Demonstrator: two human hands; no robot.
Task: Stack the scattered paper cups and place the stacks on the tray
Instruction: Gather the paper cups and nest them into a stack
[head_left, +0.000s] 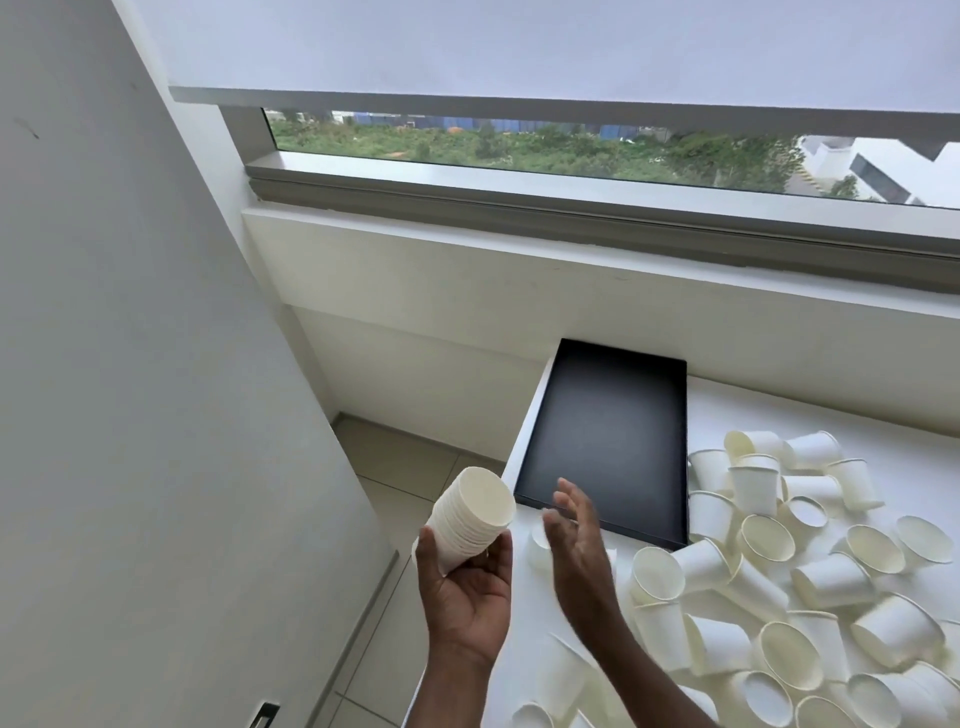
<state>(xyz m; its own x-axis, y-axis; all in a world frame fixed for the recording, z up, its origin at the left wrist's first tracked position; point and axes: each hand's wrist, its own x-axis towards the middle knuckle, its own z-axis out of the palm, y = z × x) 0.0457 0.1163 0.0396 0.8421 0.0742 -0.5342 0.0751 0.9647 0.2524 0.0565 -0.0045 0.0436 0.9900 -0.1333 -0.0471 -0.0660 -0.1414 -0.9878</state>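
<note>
My left hand (467, 587) grips a stack of white paper cups (475, 512), tilted with the open mouth facing up and right, held just off the table's left edge. My right hand (574, 540) hovers beside it with fingers spread and nothing in it, over the near edge of the black tray (613, 421). The tray lies flat on the white table and holds nothing. Several loose white cups (810, 561) lie scattered in a heap to the right of the tray, most on their sides. One cup (537, 545) is partly hidden behind my right hand.
The white table (883, 415) stands against a low wall under a window. Its left edge drops to a tiled floor (395, 467). A grey wall (130, 364) closes off the left side.
</note>
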